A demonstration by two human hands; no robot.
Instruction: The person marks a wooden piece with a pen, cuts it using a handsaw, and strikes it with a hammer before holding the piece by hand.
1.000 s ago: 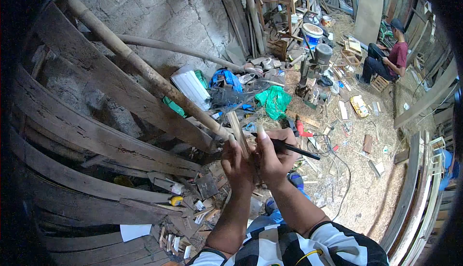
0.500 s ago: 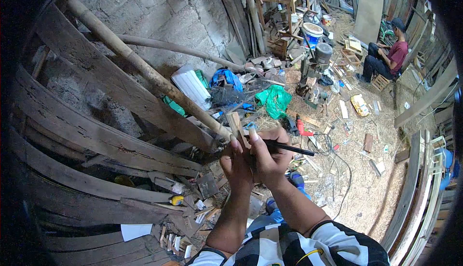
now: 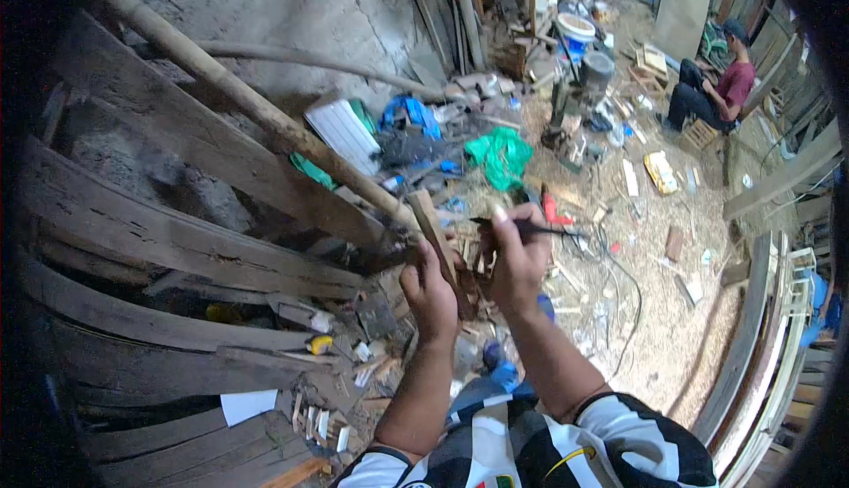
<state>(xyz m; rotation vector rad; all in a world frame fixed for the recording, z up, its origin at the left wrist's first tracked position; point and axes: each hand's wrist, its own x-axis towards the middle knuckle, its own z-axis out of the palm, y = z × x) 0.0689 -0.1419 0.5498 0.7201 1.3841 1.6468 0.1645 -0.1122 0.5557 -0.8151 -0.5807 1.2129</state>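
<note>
My left hand [image 3: 429,295] is closed around a short wooden strip [image 3: 432,230], its upper end sticking out above the fingers. To the right, my right hand [image 3: 520,262] pinches a thin black pencil-like tool [image 3: 550,229] that points across to the left, its tip near the strip but apart from it. The two hands stand a little apart over the littered floor. The lower part of the strip is partly hidden by my left hand.
A bamboo pole [image 3: 256,107] and broad planks [image 3: 177,218] slant along the left. Ahead lie a green plastic bag [image 3: 500,157] and a red power tool [image 3: 554,211] with a cable. A person [image 3: 727,90] sits at the back right.
My right hand has drawn away from the strip, with the black tool still in it. My left hand keeps hold of the strip. The camera view has shifted slightly.
</note>
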